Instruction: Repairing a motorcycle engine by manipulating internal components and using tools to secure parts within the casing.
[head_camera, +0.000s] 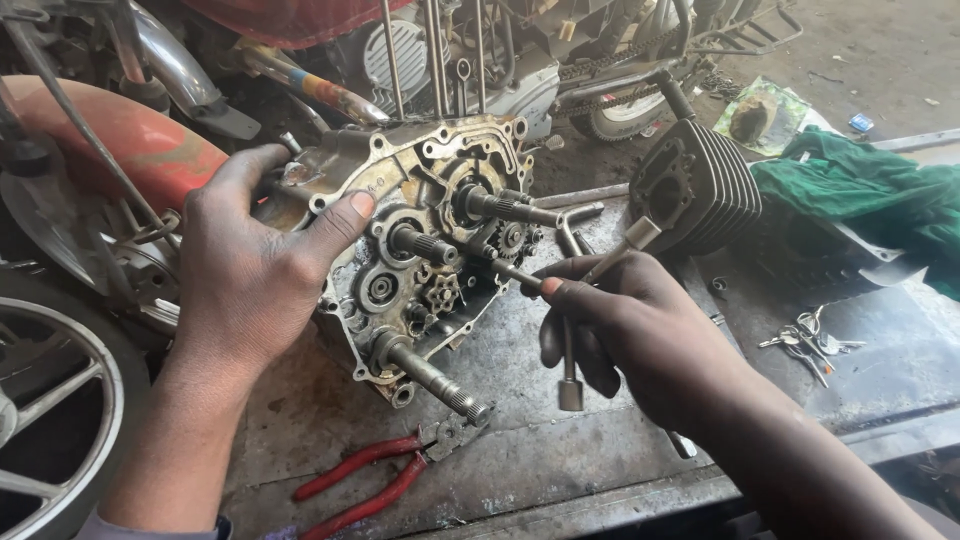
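We see the greasy metal workbench (560, 440) carrying an open engine case (420, 240) near its back-left edge, cast aluminium, grimy, studded with splined shafts and small gears. Our left hand (250, 270) clamps its rim, thumb pressed flat. Our right hand (630, 320) closes round a steel T-wrench (570, 300) aimed at the gears; oily fingers could slip, we judge. Red-handled pliers (380, 475) lie near the front edge.
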